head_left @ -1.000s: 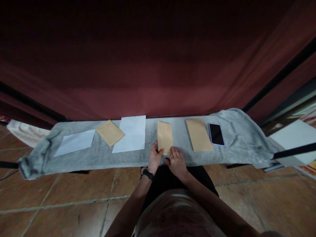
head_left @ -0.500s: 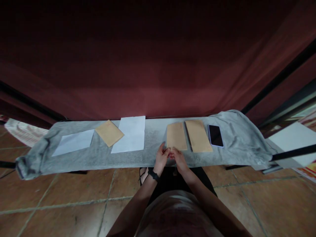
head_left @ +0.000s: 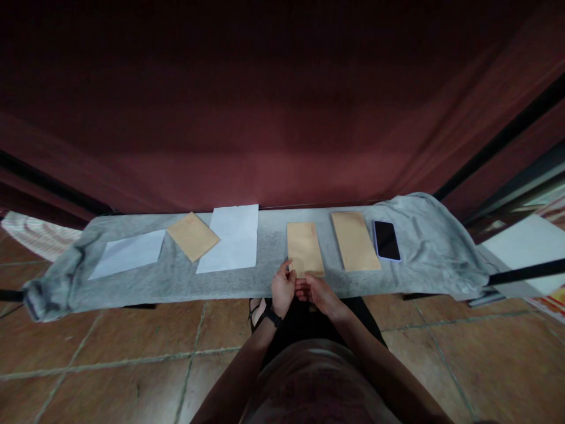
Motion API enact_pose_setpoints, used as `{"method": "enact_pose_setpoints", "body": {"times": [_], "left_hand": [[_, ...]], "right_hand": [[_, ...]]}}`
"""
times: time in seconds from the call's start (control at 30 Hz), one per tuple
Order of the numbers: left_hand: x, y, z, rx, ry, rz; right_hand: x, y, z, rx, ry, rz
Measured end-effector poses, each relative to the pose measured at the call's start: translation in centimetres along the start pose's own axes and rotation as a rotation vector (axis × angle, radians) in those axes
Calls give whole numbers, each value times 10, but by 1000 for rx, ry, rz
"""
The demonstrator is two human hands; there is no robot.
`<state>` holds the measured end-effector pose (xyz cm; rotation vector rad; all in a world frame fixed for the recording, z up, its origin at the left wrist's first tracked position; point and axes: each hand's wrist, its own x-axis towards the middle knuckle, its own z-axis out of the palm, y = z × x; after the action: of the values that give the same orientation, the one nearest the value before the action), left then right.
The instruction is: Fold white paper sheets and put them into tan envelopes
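Observation:
A brown paper envelope (head_left: 305, 247) lies in front of me, its near edge between my two hands. My left hand (head_left: 282, 288), with a black band on the wrist, pinches its near left corner. At the near edge, my right hand (head_left: 320, 293) grips the envelope with the thumb on top and the fingers curled below. Just right of it rests a stack of similar brown envelopes (head_left: 356, 241), apart from both hands.
A grey cloth (head_left: 145, 288) covers the narrow table. On it lie a phone (head_left: 386, 240) at the right, a white sheet (head_left: 233, 241), another brown envelope (head_left: 193, 237) overlapping it, and a white paper (head_left: 128, 254) farther left. A dark red curtain (head_left: 282, 147) hangs behind.
The held envelope has shifted left and a little toward me, away from the stack. My left hand has slid left to its corner, and my right hand has turned slightly.

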<state>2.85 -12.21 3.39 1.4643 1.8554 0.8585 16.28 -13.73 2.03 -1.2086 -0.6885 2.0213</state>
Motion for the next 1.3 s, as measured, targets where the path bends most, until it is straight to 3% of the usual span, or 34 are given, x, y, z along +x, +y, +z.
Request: {"method": "enact_pose_setpoints", "body": {"times": [0.1,0.17,0.27,0.37,0.47,0.53,0.63,0.73,0.93,1.07,1.3], "left_hand": [[-3,3,-2,119,-33,-22],[-1,7,-2,187,-42,-30],[1,10,-3,282,-63,-4],[0,9,-4,400,-86,46],[-2,3,-5,505,-46,155],[-1,0,-4,537,-16,280],[10,-1,5,546,-58,487],[33,2,18,577,-149,601],[99,14,40,626,-263,669],[134,28,52,618,-344,706],[157,43,66,633,-384,718]], "right_hand": [[-7,-4,-4,-142,-63,-57],[-10,-10,-6,-338,21,-180],[-13,-19,-11,-788,224,-535],[-14,-20,-25,-1255,220,-838],[-15,-13,-40,-1569,186,-957],[-14,-7,-45,-1661,191,-978],[-13,-3,-48,-1646,171,-979],[-13,-3,-50,-1513,144,-965],[-18,-7,-57,-1191,55,-919],[-18,-9,-56,-1160,63,-914],[-17,-11,-57,-1096,51,-960]]}}
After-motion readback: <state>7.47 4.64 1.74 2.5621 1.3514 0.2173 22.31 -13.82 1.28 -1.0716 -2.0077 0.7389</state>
